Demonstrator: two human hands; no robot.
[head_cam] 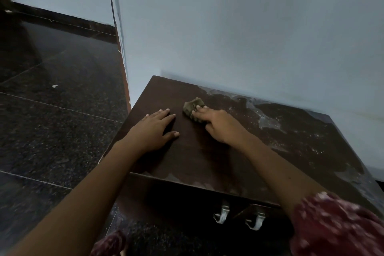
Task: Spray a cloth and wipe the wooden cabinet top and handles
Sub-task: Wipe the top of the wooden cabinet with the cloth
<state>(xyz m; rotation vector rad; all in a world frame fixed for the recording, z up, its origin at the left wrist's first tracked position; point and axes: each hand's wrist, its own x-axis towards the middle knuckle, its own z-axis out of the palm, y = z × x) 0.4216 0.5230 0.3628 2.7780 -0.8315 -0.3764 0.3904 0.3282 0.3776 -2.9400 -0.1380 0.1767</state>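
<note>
A dark wooden cabinet top (207, 151) fills the middle of the head view, against a pale wall. Its left part looks dark and even; the right part carries pale dusty or wet smears. My right hand (218, 124) presses a crumpled olive cloth (192, 108) onto the top near the back centre, fingers over the cloth. My left hand (154, 129) lies flat on the wood just left of it, fingers spread, holding nothing. Two metal handles (221, 214) (256, 221) hang on the cabinet front below the near edge. No spray bottle is in view.
Dark speckled floor tiles (52, 110) lie to the left and in front of the cabinet. A wall corner with an orange-brown edge (124, 72) stands at the cabinet's back left. My red patterned sleeve (336, 226) shows at the lower right.
</note>
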